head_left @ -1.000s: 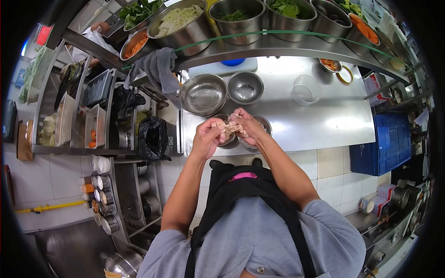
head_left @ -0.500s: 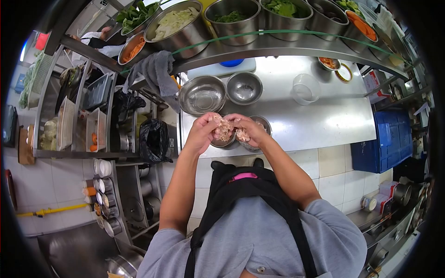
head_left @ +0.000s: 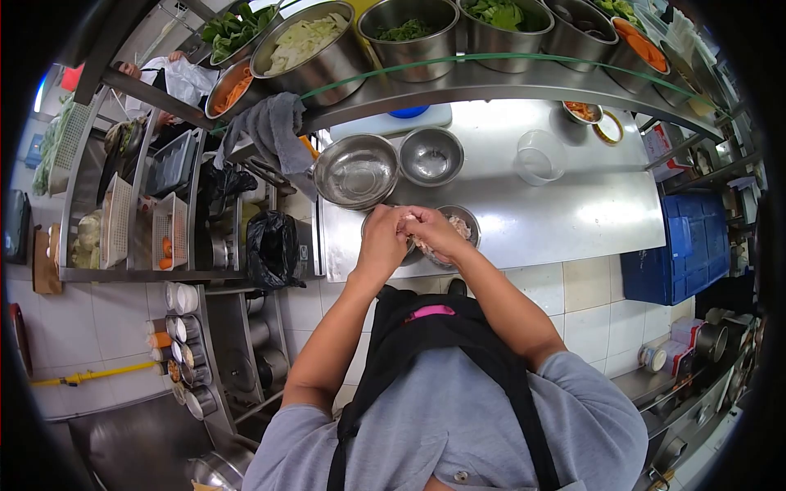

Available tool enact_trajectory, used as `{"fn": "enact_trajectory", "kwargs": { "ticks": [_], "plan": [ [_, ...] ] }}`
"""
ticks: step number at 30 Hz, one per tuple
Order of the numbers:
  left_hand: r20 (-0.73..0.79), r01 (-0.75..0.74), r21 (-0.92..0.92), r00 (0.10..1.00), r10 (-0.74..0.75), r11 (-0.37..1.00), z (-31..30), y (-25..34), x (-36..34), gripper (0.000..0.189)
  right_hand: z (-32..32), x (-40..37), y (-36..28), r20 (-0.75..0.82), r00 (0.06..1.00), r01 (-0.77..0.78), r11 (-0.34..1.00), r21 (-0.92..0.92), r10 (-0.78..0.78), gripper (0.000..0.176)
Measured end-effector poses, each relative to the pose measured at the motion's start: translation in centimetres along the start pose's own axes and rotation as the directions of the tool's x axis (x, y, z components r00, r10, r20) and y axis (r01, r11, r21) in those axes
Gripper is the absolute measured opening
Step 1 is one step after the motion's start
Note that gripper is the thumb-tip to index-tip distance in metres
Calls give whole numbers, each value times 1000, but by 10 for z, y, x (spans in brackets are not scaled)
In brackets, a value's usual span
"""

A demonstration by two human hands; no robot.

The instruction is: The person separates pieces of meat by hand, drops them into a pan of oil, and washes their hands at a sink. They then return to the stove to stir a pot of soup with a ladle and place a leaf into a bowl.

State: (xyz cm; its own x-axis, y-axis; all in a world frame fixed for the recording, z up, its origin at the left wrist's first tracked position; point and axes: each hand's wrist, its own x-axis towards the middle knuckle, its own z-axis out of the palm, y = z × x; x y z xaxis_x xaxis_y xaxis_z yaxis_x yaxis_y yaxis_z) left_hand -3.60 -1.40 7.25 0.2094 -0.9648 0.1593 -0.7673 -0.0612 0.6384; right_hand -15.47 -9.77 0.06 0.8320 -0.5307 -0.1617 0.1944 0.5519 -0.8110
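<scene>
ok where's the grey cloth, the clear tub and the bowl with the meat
grey cloth (head_left: 274, 131), head view, middle of its hanging fold
clear tub (head_left: 540, 157), head view, its inside base
bowl with the meat (head_left: 475, 222), head view, its right rim

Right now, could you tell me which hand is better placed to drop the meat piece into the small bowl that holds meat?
Right, probably. The right hand hovers over the near rim of the meat bowl, while the left hand sits farther left. Both pinch the meat piece between them.
</scene>
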Motion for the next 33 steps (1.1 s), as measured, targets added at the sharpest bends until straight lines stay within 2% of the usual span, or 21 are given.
{"fn": "enact_trajectory", "kwargs": {
  "ticks": [1, 3, 5, 7, 10, 12, 14, 15, 16, 17, 18, 19, 21, 23, 24, 26, 27, 28, 30, 31, 33],
  "plan": [
    [62, 10, -33, 998, -8, 999, -3, 3, 0, 45, -4, 2, 4, 0, 1000, 0, 1000, 2, 0, 28],
    [100, -3, -66, 995, 9, 998, -7, 2, -1, 47, -8, 3, 4, -55, 998, -27, 984, 174, 37, 30],
    [135, -14, -98, 990, 27, 995, -14, 0, -2, 50, -13, -4, -6, -39, 996, -76, 978, 195, 85, 31],
    [132, 126, -220, 986, -98, 967, -29, 6, 3, 50, -11, -7, -16, -23, 991, -122, 968, 217, 130, 33],
    [108, 85, -240, 992, -61, 967, -28, -15, 9, 50, -5, -11, -23, 39, 994, -109, 954, 280, 103, 34],
    [140, 137, -289, 985, -100, 948, -17, -30, 7, 43, 3, -12, -26, 127, 984, -163, 919, 359, 125, 33],
    [106, 212, -238, 976, -192, 948, -12, -33, 7, 35, 6, -9, -29, 141, 984, -157, 920, 359, 113, 32],
    [110, 210, -239, 976, -188, 948, -10, -30, 8, 35, 6, -9, -30, 145, 984, -150, 921, 361, 103, 31],
    [65, 265, -301, 964, -258, 916, -8, -26, 7, 32, 3, -7, -24, 138, 985, -147, 921, 361, 103, 31],
    [22, 315, -364, 944, -330, 876, -7, -23, 6, 29, -2, -1, -13, 44, 995, -100, 960, 262, 91, 30],
    [23, 315, -365, 944, -330, 876, -6, -25, 6, 29, -3, 2, -9, -45, 997, -62, 986, 156, 70, 29],
    [-1, 289, -374, 950, -312, 881, -6, -29, 6, 27, -6, 4, -7, -44, 997, -63, 986, 155, 70, 29],
    [-31, 263, -382, 954, -297, 886, -13, -35, 7, 26, -14, 4, -4, -113, 992, -58, 998, 17, 59, 27],
    [56, 254, -768, 941, -332, 589, -24, -41, 8, 21, -23, 4, -5, -151, 986, -74, 997, -4, 73, 27],
    [56, 254, -768, 941, -333, 588, -31, -38, 9, 21, -26, 4, -5, -192, 978, -90, 996, -23, 84, 27],
    [158, 313, -839, 923, -351, 445, -47, -30, 11, 19, -30, 1, -5, -178, 979, -100, 994, 34, 104, 27],
    [220, 340, -839, 926, -308, 424, -50, -33, 11, 22, -26, 0, -9, -162, 979, -110, 990, 90, 124, 26],
    [218, 340, -840, 925, -311, 423, -50, -34, 10, 22, -21, -2, -12, -160, 979, -114, 989, 90, 127, 26],
    [370, 407, -881, 910, -185, 240, -47, -34, 10, 24, -10, -4, -18, -57, 984, -159, 976, 152, 169, 26],
    [370, 407, -881, 911, -185, 241, -43, -36, 10, 24, -9, -2, -16, -57, 984, -158, 976, 152, 168, 26],
    [469, 483, -872, 872, -141, 80, -29, -43, 12, 32, -10, 1, -11, 67, 975, -220, 955, 200, 211, 25]
  ]
}}
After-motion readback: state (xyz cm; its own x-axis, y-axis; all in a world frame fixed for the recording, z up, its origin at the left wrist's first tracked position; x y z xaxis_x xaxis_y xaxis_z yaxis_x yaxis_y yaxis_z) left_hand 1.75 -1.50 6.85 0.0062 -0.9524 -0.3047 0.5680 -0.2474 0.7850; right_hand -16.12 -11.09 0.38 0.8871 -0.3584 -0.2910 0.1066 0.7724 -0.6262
